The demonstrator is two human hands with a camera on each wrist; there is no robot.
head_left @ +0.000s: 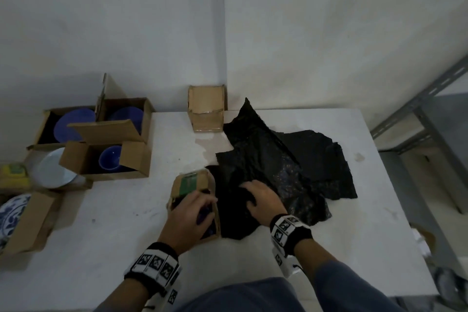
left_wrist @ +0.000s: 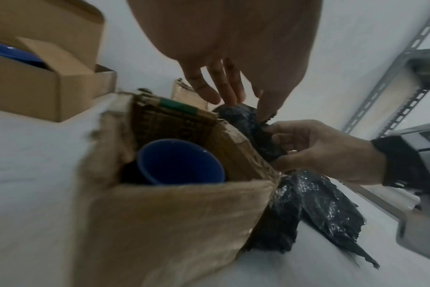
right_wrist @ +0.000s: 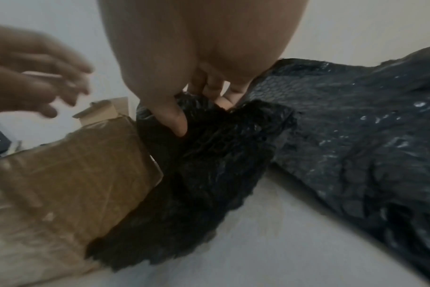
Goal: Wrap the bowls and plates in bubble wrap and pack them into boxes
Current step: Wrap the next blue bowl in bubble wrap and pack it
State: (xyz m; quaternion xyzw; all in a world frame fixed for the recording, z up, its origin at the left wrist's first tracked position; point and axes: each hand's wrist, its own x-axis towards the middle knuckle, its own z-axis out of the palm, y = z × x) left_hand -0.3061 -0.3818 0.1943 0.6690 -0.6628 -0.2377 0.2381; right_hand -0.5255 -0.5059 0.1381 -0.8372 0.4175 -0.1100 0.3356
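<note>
A small open cardboard box [head_left: 188, 186] stands on the white table [head_left: 114, 235] with a blue bowl [left_wrist: 179, 163] inside it. My left hand [head_left: 195, 208] hovers over the box's right side with its fingers [left_wrist: 224, 89] loosely spread, holding nothing. Just right of the box, my right hand [head_left: 253, 197] grips a bunched fold of black bubble wrap [right_wrist: 221, 147], thumb pressed into it and fingers curled behind. More black bubble wrap [head_left: 304, 159] lies spread across the table beyond my right hand.
At the left stand open boxes holding blue plates [head_left: 71, 124] and a blue bowl [head_left: 111, 159], plus a white plate [head_left: 53, 170] and a blue-patterned plate [head_left: 12, 213]. A small taped box [head_left: 206, 109] stands at the back edge. A metal shelf [head_left: 417, 114] stands to the right.
</note>
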